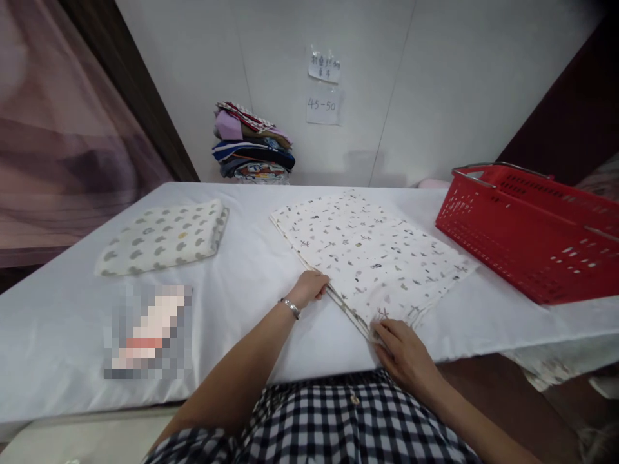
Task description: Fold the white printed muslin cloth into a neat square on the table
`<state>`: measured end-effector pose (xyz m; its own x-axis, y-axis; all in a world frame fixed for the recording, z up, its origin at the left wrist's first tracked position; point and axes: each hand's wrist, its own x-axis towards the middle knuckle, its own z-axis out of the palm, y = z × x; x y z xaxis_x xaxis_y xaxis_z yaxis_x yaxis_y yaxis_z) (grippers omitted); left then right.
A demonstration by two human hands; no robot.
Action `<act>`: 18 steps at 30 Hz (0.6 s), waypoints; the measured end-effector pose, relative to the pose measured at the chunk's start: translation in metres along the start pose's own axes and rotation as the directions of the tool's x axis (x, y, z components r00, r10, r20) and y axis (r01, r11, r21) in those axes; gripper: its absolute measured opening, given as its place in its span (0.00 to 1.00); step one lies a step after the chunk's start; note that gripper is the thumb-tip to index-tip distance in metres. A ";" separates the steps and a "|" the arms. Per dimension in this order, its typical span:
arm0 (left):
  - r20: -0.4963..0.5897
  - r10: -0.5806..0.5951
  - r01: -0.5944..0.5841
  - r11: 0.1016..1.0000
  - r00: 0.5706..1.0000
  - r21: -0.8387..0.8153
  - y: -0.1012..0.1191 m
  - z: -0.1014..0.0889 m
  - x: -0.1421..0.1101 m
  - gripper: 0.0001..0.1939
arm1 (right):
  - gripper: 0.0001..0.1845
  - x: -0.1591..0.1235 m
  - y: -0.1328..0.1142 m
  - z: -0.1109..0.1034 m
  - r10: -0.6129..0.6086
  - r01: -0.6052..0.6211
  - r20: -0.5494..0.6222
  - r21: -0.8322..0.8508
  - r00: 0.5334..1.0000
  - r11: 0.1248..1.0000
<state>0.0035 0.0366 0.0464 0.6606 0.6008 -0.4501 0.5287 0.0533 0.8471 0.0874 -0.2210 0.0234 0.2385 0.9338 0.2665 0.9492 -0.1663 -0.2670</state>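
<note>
A white cloth (367,245) with a small scattered print lies folded in layers on the white-covered table in front of me. My left hand (309,288) is closed on its near left edge, fingers pinching the layered border. At the nearest corner, my right hand (401,348) also grips the cloth, thumb and fingers together on the edge. Part of the fingertips of both hands is hidden. To the left rests another folded cloth (164,235), cream with grey-green motifs, apart from both hands.
A red plastic basket (527,238) with metal handles stands at the right. Folded textiles (254,145) are stacked against the back wall. A pixelated flat item (149,332) lies at the left front of the table (242,258). Paper notes (323,106) hang on the wall.
</note>
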 end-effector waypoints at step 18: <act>-0.031 0.021 -0.019 0.998 0.999 0.063 0.001 0.005 0.000 0.15 | 0.13 -0.004 0.000 -0.030 0.050 -0.075 0.119 0.220 0.992 0.973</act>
<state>0.0067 0.0327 0.0454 0.6549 0.6264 -0.4228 0.5483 -0.0088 0.8363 0.0924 -0.2340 0.0502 0.2595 0.9554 0.1409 0.8601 -0.1623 -0.4837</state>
